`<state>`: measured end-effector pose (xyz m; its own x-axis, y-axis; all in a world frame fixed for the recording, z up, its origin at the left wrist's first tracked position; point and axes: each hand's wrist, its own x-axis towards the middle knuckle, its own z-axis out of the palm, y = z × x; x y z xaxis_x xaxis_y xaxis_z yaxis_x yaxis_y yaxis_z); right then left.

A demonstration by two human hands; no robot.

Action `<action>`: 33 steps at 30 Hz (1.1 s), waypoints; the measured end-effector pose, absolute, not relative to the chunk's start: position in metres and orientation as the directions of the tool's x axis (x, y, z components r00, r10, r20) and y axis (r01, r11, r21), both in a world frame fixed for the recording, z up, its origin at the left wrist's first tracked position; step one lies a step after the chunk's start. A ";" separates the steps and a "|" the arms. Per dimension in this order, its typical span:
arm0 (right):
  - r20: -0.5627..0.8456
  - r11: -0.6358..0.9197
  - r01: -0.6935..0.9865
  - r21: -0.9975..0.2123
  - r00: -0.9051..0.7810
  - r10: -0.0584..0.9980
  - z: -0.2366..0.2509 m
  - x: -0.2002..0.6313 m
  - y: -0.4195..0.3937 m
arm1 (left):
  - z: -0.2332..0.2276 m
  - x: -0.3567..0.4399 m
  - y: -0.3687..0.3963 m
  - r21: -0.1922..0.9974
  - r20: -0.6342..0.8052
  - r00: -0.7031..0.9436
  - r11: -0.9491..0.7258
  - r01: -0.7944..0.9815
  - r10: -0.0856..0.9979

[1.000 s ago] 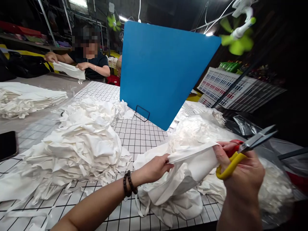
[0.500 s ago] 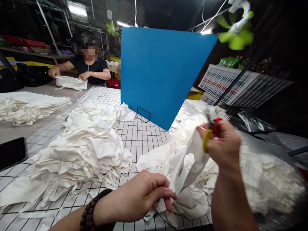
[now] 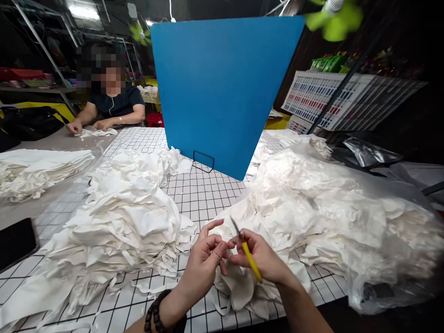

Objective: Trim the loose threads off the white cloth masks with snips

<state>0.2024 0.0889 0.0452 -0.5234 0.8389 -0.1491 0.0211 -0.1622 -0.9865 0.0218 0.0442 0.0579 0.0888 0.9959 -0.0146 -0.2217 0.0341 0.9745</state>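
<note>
My right hand point(image 3: 262, 258) grips yellow-handled thread snips point(image 3: 247, 249), blades pointing up and left. My left hand point(image 3: 204, 263), with a dark bead bracelet on the wrist, is close against it, fingertips pinched together near the snips' blade on something too small to make out. Both hands hover low over a crumpled white cloth piece point(image 3: 239, 286) lying on the gridded table point(image 3: 197, 189). A heap of white cloth pieces point(image 3: 121, 217) rises to the left of my hands. A larger heap, partly in clear plastic point(image 3: 347, 217), lies to the right.
A blue divider board point(image 3: 222, 88) stands on a wire foot mid-table. Another person sits at the far left, hands on a white piece point(image 3: 95, 133). Folded white stacks point(image 3: 31, 169) and a black phone point(image 3: 15, 240) lie left. A colour-card rack point(image 3: 319, 101) stands right.
Both hands have come down and together near the table's front edge. The white piece that was held up between them now lies on the table beneath them. The view tilted down.
</note>
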 end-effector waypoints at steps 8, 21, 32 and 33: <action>-0.120 0.066 0.395 -0.916 -0.427 0.896 0.057 0.220 0.059 | 0.053 0.021 0.045 0.955 -0.032 0.149 0.074 -0.288 0.988; -0.152 0.175 0.732 -0.658 -0.357 0.921 0.088 0.211 0.049 | 0.045 0.006 0.037 0.983 0.173 0.245 -0.181 0.011 0.954; -0.138 0.242 0.778 -0.580 -0.386 0.912 0.093 0.204 0.048 | 0.044 0.001 0.036 0.974 0.193 0.303 -0.220 0.057 0.933; -0.150 0.240 0.780 -0.578 -0.391 0.908 0.093 0.205 0.048 | 0.044 0.000 0.037 0.975 0.189 0.309 -0.215 0.055 0.932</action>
